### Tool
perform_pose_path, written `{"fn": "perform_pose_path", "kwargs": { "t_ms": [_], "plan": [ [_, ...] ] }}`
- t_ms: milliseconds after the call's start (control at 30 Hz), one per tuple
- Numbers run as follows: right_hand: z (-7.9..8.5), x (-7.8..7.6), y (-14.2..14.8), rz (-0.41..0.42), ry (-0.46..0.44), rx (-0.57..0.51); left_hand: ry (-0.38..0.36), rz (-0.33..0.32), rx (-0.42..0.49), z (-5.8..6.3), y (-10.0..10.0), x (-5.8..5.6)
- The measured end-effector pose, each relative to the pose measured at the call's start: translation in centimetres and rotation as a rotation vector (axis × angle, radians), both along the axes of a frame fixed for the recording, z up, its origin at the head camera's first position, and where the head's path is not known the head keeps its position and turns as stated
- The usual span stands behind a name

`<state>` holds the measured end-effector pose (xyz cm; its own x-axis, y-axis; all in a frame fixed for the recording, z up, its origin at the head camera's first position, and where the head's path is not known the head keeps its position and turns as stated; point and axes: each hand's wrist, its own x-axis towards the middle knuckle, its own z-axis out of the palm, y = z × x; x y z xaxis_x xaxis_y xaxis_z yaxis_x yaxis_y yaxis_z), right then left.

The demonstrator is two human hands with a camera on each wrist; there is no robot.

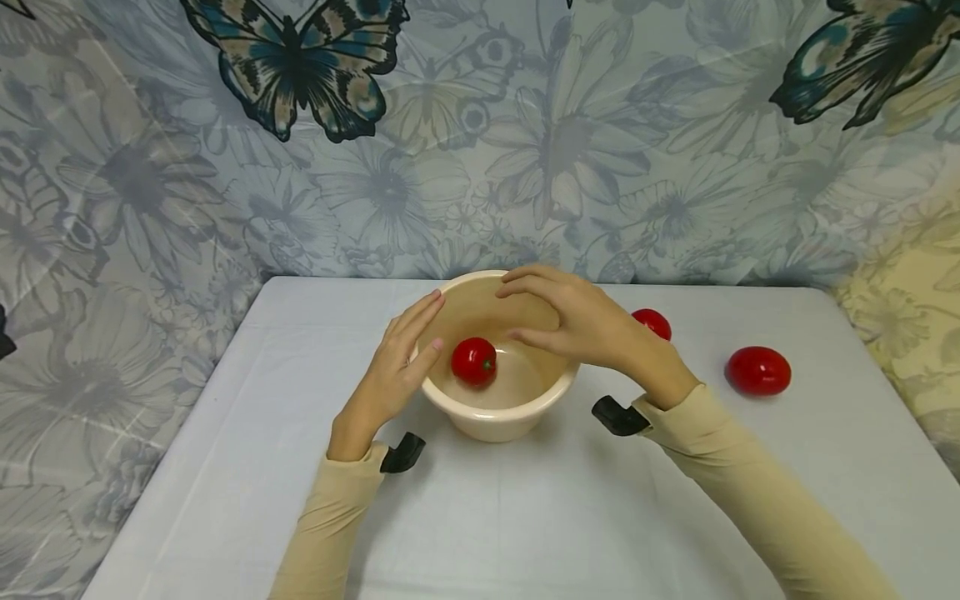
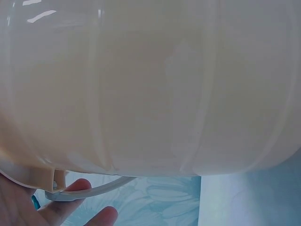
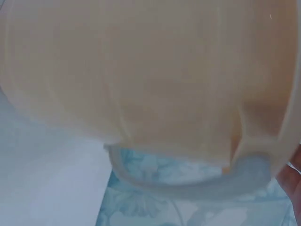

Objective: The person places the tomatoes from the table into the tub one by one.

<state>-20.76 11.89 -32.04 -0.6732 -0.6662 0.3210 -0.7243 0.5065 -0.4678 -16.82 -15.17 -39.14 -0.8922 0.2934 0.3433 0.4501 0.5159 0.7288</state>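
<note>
A cream plastic bucket stands upright on the white table. Inside it, towards the left, lies a red tomato with a small green stem spot. My left hand is at the bucket's left rim, its fingers extended and thumb apart. On the opposite side, my right hand reaches over the rim with loosely bent fingers and nothing in its grasp. The left wrist view shows the bucket's outer wall and part of its pale handle, with fingers beside it. More of the curved handle fills the lower right wrist view.
Two more red, glossy round things are on the table at right: one partly hidden behind my right wrist, another farther right. A butterfly-and-flower patterned cloth rises behind the table's back edge.
</note>
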Motion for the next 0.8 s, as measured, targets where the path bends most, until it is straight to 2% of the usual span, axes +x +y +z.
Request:
{"fn": "perform_pose_path", "kwargs": {
  "t_ms": [233, 800],
  "plan": [
    [0.0, -0.2, 1.5, -0.04, 0.029, -0.032, -0.003, -0.005, 0.004, 0.0, -0.2, 0.1],
    [-1.1, -1.3, 5.2, -0.135, 0.0, -0.066, 0.001, -0.003, 0.013, -0.1, -0.2, 0.2]
  ]
}}
